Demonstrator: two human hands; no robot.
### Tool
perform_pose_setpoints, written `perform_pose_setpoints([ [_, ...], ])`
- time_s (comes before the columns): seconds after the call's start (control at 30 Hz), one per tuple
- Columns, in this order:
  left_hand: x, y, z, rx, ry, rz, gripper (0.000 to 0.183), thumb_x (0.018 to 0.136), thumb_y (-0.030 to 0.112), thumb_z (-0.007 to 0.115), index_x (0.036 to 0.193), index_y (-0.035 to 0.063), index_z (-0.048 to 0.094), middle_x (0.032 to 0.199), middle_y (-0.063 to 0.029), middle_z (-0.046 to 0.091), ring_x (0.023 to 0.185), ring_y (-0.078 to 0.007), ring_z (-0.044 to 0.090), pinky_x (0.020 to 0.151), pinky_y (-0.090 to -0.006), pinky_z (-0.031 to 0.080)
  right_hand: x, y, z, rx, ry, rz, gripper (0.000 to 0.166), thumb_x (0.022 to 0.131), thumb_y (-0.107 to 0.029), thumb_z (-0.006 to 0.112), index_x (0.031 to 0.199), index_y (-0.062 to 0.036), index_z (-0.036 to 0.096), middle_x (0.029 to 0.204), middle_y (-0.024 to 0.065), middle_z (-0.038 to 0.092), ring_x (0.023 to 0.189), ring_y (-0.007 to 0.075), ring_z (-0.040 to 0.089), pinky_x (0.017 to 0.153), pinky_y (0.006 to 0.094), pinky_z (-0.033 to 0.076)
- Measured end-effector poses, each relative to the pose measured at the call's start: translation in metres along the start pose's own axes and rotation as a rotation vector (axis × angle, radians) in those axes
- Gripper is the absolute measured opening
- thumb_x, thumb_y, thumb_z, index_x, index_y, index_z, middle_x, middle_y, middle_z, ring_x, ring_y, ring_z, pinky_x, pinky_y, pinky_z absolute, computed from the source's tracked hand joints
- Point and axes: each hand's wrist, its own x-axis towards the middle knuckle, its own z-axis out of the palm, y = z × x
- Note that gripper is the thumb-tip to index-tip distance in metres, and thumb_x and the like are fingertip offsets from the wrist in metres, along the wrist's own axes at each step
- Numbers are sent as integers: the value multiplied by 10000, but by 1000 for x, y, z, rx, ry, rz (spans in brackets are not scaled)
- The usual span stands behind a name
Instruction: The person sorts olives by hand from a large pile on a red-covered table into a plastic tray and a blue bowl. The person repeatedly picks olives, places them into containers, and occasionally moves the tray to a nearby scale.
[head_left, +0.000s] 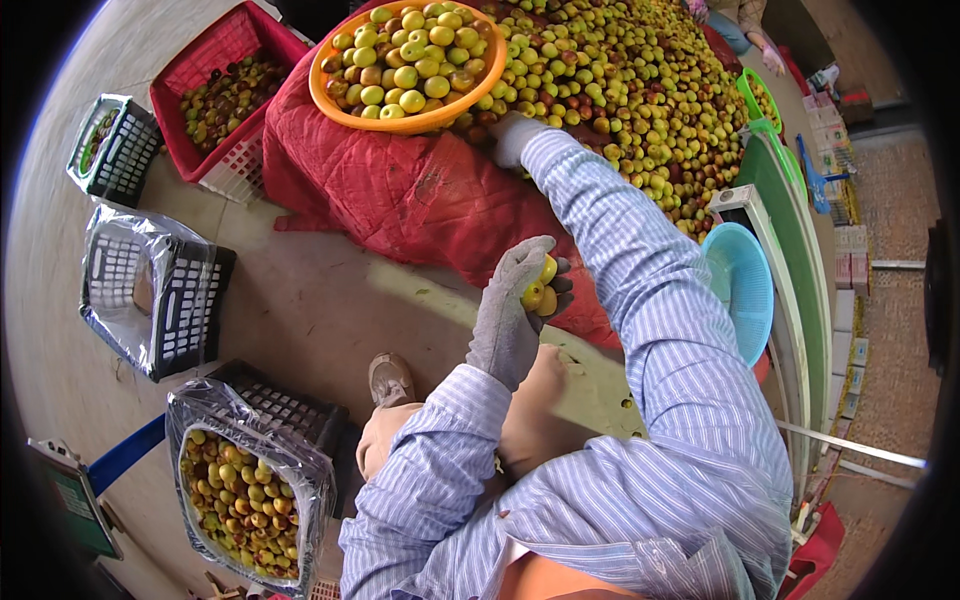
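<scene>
My left hand (510, 315), in a grey glove, is closed around several yellow-green jujubes (541, 289) and is raised in front of my knees. My right hand (517, 139), gloved too, reaches to the near edge of a big heap of green and reddish-brown jujubes (630, 90). Its fingers are hidden, so I cannot tell whether it grips any. Just left of that hand, an orange plastic basket (409, 126) full of jujubes rests on a red quilted cover (420, 195), which hangs down toward the floor.
A red crate (202, 127) of darker jujubes stands at the upper left. Below it are a plastic-lined black crate (191, 300) and another lined crate (307, 420) filled with jujubes. On the right are a light-blue basket (739, 292) and a green conveyor belt (795, 247). Another person's gloved hand (772, 60) shows beyond the heap.
</scene>
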Motion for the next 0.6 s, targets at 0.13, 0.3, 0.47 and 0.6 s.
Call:
perform_pose_setpoints([
  [0.13,-4,3,11,-3,7,27,366,955,289,554,1257,82,546,1094,-111,611,997,-211,603,901,-356,514,47,40,31,99,-220,-3,548,793,-303,632,1295,-91,574,1222,198,624,1134,333,601,935,390,492],
  [0.3,-7,14,8,-20,-12,65,381,933,299,583,1238,72,557,1052,-90,615,910,-194,607,829,-325,514,39,34,30,238,-227,98,575,819,-461,619,1289,-132,589,1252,171,621,1138,330,597,954,396,479],
  [0.47,-7,14,6,100,-73,105,283,947,294,539,1075,58,630,936,-39,617,830,-118,595,727,-274,503,29,73,67,544,-149,-141,638,849,-438,669,1359,-82,529,1348,140,568,1200,268,558,989,391,459],
  [0.6,5,1,8,57,112,193,163,896,184,584,1011,70,606,835,-35,594,695,-122,570,566,-273,471,66,157,144,1357,-22,85,533,891,-106,635,1393,-124,459,1246,102,586,1099,208,592,811,338,538],
])
